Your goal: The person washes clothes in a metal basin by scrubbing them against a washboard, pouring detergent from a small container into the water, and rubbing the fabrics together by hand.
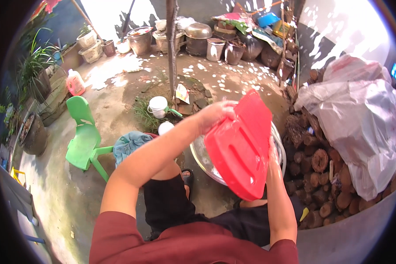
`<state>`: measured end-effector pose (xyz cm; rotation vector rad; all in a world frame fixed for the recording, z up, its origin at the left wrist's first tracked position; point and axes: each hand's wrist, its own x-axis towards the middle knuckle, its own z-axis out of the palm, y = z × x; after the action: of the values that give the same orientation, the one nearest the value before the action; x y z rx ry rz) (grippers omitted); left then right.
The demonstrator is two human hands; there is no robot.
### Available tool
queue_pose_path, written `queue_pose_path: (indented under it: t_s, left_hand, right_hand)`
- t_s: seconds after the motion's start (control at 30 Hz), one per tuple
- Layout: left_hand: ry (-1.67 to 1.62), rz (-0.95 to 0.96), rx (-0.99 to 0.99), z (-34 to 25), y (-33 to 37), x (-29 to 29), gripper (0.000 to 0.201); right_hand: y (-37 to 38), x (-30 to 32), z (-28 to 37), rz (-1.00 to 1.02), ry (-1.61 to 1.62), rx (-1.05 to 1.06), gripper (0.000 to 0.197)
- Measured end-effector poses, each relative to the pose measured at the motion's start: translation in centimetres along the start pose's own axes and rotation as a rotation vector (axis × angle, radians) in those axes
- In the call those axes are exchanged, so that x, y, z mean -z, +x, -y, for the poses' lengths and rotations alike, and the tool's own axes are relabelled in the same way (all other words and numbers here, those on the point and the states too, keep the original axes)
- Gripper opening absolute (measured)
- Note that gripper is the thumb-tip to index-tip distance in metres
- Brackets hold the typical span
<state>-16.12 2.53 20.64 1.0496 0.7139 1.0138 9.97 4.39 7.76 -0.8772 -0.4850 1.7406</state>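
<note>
In front of me I hold up a red plastic chair [240, 145], tilted, with a wet-looking sheen. It looks like a small seat and backrest; no legs show. My left hand [218, 116] grips its upper left edge, the fingers curled over. My right hand [273, 152] is pressed along its right side, most of the fingers hidden behind it. Under the chair stands a large round metal basin [201, 155], largely covered from view by the chair. A green plastic chair [84, 134] lies tipped to my left, beside a blue-grey cloth [131, 145].
A white pail [157, 105] with a green-handled tool stands by a thin tree trunk [171, 57]. A pink jug [75, 83] is at far left. Stacked logs [320, 160] under plastic sheeting [352, 127] line the right. Pots [141, 42] stand along the back wall.
</note>
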Motion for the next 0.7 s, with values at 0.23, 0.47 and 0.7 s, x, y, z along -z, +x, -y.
queue_pose_path:
  t_s: [0.23,0.47,0.7]
  left_hand:
    - [-0.519,-0.029,0.288,4.4,-2.6,5.7,0.039]
    - [-0.548,-0.114,0.201,3.7,-3.2,8.9,0.041]
    - [-0.572,-0.388,-0.059,4.7,-4.4,17.9,0.031]
  right_hand:
    - [6.3,2.9,0.0,-0.124,-0.097,0.352,0.041]
    - [9.4,0.4,-1.8,-0.139,-0.142,0.413,0.039]
    - [6.7,-7.8,-2.8,0.165,-0.479,0.105,0.053]
